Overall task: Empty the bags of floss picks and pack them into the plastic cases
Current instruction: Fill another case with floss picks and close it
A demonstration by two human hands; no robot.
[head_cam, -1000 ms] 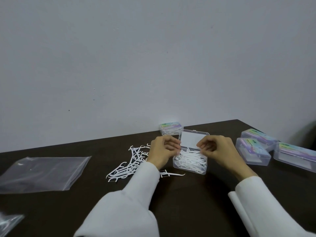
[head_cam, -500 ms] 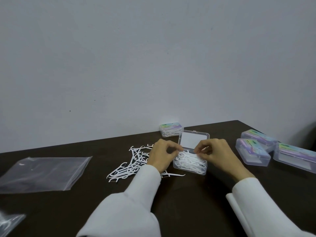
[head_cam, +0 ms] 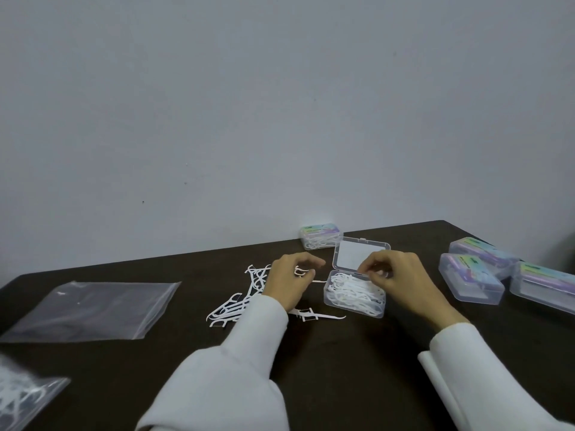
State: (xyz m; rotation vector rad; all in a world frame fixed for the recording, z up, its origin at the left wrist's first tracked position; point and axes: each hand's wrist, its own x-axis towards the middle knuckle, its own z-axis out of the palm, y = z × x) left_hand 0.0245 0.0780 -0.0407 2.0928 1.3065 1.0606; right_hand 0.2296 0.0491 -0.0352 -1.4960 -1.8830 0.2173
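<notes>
A dark brown table (head_cam: 342, 368) stands against a plain pale wall (head_cam: 280, 104), seen from above and behind a person's two hands. At the far left bottom corner, a clear plastic bag (head_cam: 21, 399) with white floss picks inside is cut off by the edge of the view. Just beyond it lies a flat, empty clear bag (head_cam: 90, 309). Further right, a loose pile of white floss picks (head_cam: 239, 300) is scattered on the table, and a single floss pick (head_cam: 314, 315) lies apart from it, nearer the person. The left hand (head_cam: 289, 281), in a white sleeve (head_cam: 224, 377), sits over the right side of the pile with its fingers curled, pinching a floss pick (head_cam: 301, 271) between thumb and fingertips. Right of that hand is an open clear plastic case (head_cam: 354, 297), its lid (head_cam: 357, 255) tilted up at the back and its base heaped with white floss picks. The right hand (head_cam: 401, 281), also in a white sleeve (head_cam: 485, 374), hovers over the case's back edge with fingers curled and fingertips drawn together; whether it holds a pick cannot be told. Behind the open case, against the wall, sits a closed case (head_cam: 320, 236) filled with picks and bearing a colourful label. At the far right, three more closed cases (head_cam: 497, 275) with similar labels lie close together, touching or nearly so.
</notes>
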